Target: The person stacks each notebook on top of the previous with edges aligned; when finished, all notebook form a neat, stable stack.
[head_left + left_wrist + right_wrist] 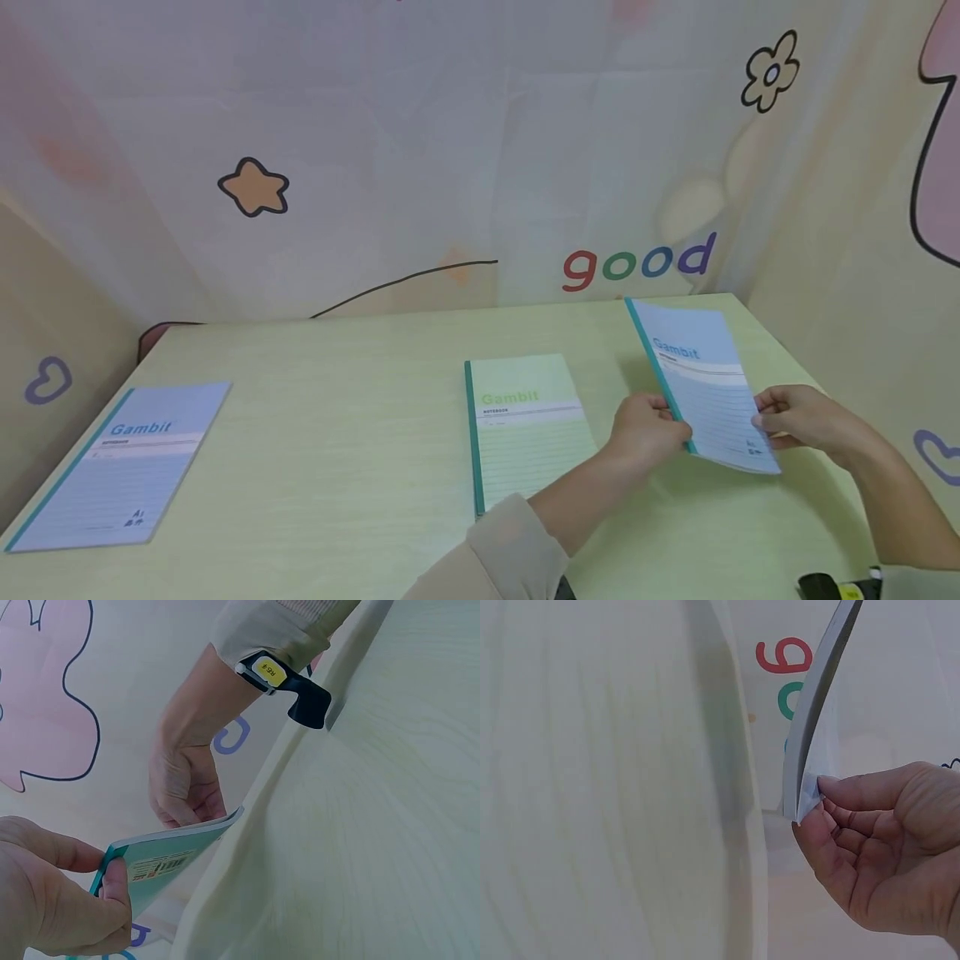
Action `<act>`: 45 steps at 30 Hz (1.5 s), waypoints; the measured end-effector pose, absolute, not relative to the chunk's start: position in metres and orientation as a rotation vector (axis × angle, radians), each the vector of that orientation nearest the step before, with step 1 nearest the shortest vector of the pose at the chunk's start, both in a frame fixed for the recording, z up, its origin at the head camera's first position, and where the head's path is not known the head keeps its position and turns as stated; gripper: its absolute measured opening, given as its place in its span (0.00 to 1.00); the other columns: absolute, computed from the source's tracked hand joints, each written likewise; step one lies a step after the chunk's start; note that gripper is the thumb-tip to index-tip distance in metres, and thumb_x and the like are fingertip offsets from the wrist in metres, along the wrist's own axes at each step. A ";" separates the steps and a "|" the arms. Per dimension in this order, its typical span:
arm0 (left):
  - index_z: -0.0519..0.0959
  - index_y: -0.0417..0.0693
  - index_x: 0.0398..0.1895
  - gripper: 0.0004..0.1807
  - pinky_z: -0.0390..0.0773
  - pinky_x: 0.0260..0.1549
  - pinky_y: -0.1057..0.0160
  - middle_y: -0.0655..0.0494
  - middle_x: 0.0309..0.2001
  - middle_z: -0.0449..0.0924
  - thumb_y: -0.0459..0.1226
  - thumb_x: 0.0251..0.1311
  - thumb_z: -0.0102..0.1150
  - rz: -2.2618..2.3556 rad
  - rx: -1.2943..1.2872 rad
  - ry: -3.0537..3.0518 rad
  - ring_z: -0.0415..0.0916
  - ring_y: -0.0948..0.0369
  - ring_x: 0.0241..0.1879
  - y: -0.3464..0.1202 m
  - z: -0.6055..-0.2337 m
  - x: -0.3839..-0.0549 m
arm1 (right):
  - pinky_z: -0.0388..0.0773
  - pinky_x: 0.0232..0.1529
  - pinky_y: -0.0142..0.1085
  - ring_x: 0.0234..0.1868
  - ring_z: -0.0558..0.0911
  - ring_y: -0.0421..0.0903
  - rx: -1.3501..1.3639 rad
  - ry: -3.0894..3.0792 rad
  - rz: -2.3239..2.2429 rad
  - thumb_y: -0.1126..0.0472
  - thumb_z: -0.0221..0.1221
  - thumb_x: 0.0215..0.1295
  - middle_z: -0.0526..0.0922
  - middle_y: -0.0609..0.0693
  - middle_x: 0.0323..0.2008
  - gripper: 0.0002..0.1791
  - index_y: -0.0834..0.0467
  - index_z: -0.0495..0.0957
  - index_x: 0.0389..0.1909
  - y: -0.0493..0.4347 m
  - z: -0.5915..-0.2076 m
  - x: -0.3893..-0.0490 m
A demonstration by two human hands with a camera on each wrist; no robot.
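Blue notebook in hand point(697, 392): raised and tilted over the right end of the table point(337, 442), front cover facing the head camera, teal spine to the left.
Left hand point(645, 429): thumb and fingers clamped on the spine edge, near its lower end.
Right hand point(813, 421): thumb and finger pinching the loose page edge, where the right wrist view shows a dark slit between layers.
Handling: the booklet looks floppy and bows, so a firm spine grip and a light, even pinch should serve best; pulling at one layer could crease it or fan the pages.
Green notebook point(525, 450): flat, just left of the held one; the left forearm crosses in front of its lower right part, so a low sweep might nudge it.
Second blue notebook point(120, 471): flat at the far left, well apart.
Backdrop: printed cloth with the coloured word "good" point(639, 262).
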State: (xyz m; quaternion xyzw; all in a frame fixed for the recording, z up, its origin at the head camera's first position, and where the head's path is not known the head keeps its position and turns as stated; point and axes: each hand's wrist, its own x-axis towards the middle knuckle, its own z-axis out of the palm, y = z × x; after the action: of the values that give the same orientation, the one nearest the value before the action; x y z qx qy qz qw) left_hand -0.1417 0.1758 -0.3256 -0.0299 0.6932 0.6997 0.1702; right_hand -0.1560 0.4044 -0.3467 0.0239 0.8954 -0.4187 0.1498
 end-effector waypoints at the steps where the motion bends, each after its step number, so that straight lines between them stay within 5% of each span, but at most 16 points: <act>1: 0.75 0.31 0.38 0.12 0.77 0.34 0.57 0.51 0.25 0.74 0.19 0.49 0.57 1.987 -0.085 1.969 0.72 0.60 0.27 0.174 -0.325 -0.142 | 0.77 0.33 0.37 0.35 0.76 0.46 0.063 2.569 -1.206 0.72 0.48 0.64 0.74 0.55 0.34 0.13 0.79 0.63 0.44 0.403 -0.347 -0.156; 7: 0.73 0.32 0.40 0.13 0.77 0.37 0.55 0.51 0.27 0.73 0.19 0.49 0.58 1.988 -0.080 1.957 0.73 0.58 0.30 0.164 -0.325 -0.141 | 0.78 0.34 0.37 0.35 0.77 0.47 0.033 2.557 -1.224 0.72 0.48 0.63 0.74 0.55 0.33 0.12 0.78 0.64 0.43 0.394 -0.346 -0.157; 18: 0.74 0.37 0.36 0.12 0.71 0.24 0.67 0.54 0.22 0.72 0.19 0.48 0.57 1.941 0.082 2.054 0.67 0.63 0.22 0.145 -0.327 -0.136 | 0.78 0.34 0.38 0.36 0.78 0.49 0.011 2.530 -1.247 0.73 0.48 0.63 0.75 0.56 0.33 0.11 0.77 0.64 0.42 0.379 -0.345 -0.159; 45: 0.71 0.33 0.45 0.19 0.76 0.31 0.64 0.53 0.30 0.72 0.19 0.48 0.55 1.985 0.079 2.028 0.72 0.60 0.30 0.103 -0.327 -0.131 | 0.79 0.34 0.39 0.35 0.78 0.49 -0.085 2.536 -1.328 0.73 0.49 0.62 0.76 0.57 0.33 0.11 0.77 0.66 0.42 0.342 -0.343 -0.160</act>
State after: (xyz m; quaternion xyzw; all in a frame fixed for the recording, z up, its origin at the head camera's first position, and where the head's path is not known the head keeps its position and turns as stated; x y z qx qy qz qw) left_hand -0.1309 0.1030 -0.3271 0.0274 0.7060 0.6914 0.1508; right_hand -0.1601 0.3422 -0.3428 -0.0292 0.8771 -0.4591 0.1384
